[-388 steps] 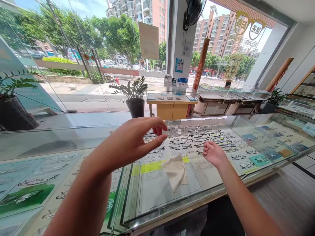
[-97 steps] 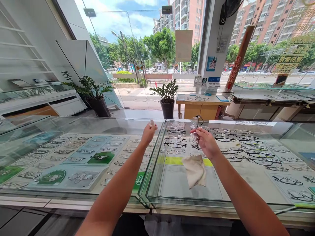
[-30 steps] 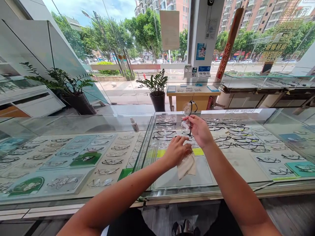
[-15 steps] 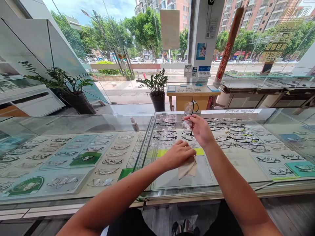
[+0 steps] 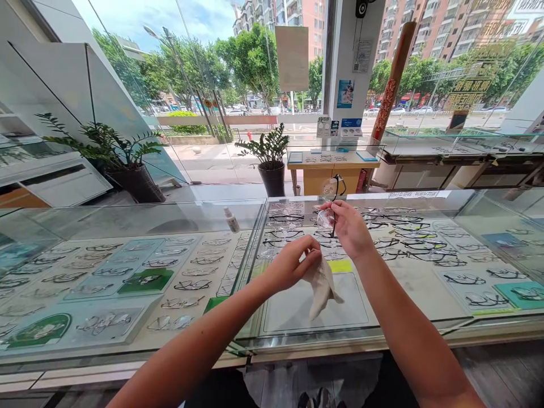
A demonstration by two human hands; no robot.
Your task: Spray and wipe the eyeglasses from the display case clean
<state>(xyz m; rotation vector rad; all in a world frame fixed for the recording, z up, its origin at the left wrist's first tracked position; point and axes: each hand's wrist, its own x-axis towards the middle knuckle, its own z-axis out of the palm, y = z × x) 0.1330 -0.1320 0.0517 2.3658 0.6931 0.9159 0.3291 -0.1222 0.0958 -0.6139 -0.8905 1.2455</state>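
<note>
"Head view: what has just changed?"

"The left hand (image 5: 293, 266) has drawn the beige cloth (image 5: 322, 283) up from the glass display case (image 5: 297, 314); half a second ago it was bunched lower. Now cloth and eyeglasses (image 5: 326, 220) are both in hand, so the work has both its pieces."

"How is each gripped?"

"Left thumb and fingers are pinched together on the cloth's upper end, the rest hanging below. Whether its tip touches the glass, I can't tell. The right hand (image 5: 352, 229) clamps the eyeglasses, seemingly near the bridge, one lens above the fingertips, one below."

"Touching?"

"No, cloth and lenses are apart."
</note>
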